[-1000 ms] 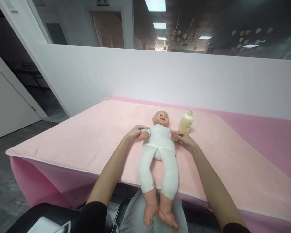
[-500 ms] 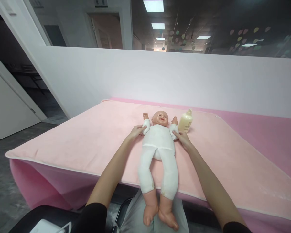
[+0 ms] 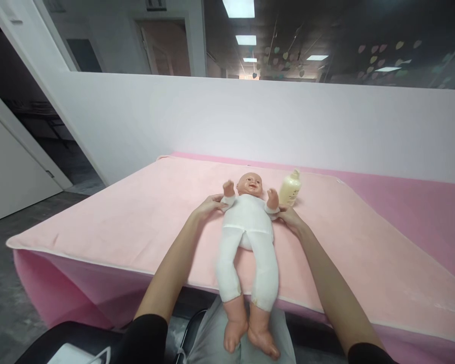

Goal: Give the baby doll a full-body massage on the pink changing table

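Observation:
A baby doll [image 3: 247, 217] in a white body suit lies on its back on the pink blanket [image 3: 136, 217], head away from me and feet hanging over the near edge above my lap. My left hand [image 3: 212, 203] is closed round the doll's arm on the left, near the elbow. On the other side, my right hand [image 3: 289, 216] grips the doll's other arm. Both of the doll's forearms are bent up, with their hands beside its head. A pale yellow pump bottle [image 3: 290, 189] stands just beyond my right hand, its base partly hidden.
Behind the table rises a white partition [image 3: 250, 121] with a window [image 3: 326, 40] above it. A darker pink cover [image 3: 413, 202] shows under the blanket. At lower left is a black chair [image 3: 41, 344] with a white device [image 3: 70, 355] on it.
The doll's forearms have tipped toward me, so its hands sit lower and closer. Both my hands have shifted slightly outward with the arms. The bottle has stayed put.

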